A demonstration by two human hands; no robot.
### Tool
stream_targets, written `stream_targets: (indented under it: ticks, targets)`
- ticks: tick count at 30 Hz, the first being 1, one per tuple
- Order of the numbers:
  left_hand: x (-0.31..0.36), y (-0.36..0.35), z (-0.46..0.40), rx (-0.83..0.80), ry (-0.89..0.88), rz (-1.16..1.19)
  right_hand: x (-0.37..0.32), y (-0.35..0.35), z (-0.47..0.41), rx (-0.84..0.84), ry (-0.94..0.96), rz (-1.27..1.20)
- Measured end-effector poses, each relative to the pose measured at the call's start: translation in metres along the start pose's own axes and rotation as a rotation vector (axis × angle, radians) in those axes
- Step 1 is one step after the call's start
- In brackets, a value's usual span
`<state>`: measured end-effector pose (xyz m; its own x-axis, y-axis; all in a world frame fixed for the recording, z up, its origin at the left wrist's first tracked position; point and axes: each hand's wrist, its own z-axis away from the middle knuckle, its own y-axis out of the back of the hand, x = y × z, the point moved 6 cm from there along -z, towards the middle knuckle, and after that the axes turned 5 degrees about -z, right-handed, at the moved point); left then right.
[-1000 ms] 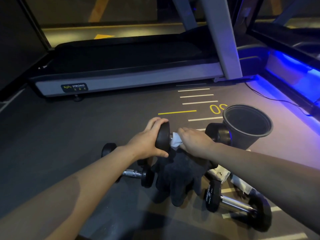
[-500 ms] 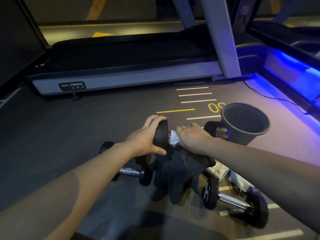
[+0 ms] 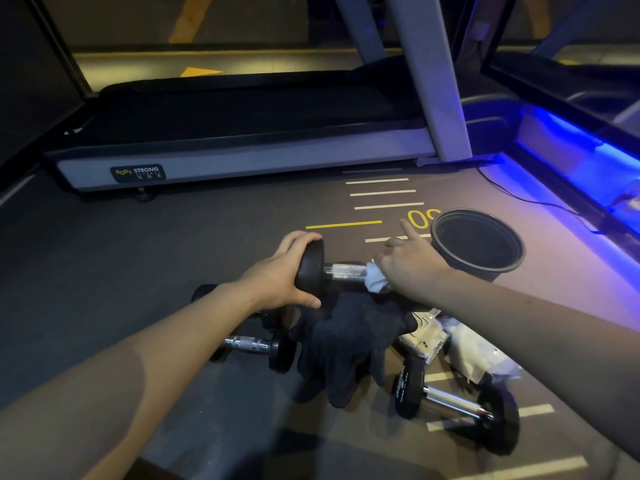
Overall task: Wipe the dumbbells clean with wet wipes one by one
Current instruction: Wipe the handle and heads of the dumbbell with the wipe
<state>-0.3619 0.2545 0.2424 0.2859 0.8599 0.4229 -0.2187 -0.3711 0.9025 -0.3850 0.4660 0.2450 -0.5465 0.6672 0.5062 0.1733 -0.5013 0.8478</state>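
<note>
Dumbbell (image 3: 332, 271) off the floor, my left hand (image 3: 280, 278) gripping its black end, my right hand (image 3: 408, 268) clamping white wet wipe (image 3: 375, 280) on its handle.

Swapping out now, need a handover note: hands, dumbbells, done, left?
Left hand grips the left head of the held dumbbell, lifted over the black cloth.
Right hand holds the wipe around the handle's right end, index finger raised.
Handle wiping is under way; heads not visibly done.
Left: a small dumbbell and a large dumbbell lie on the floor. Wipe pack beside the cloth, bin at right.
</note>
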Motion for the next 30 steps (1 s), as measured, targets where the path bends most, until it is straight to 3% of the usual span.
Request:
stream_targets:
  ticks: [7, 23, 30]
  targets:
    - [0.0, 0.0, 0.001, 0.004, -0.003, 0.0, 0.006, -0.008, -0.002, -0.013, -0.047, -0.118]
    - [-0.001, -0.001, 0.004, 0.012, -0.006, -0.002, -0.041, 0.044, -0.035, 0.157, -0.077, -0.518]
    - [0.002, 0.0, 0.003, 0.005, -0.001, 0.001, -0.031, 0.032, -0.028, 0.091, -0.062, -0.608]
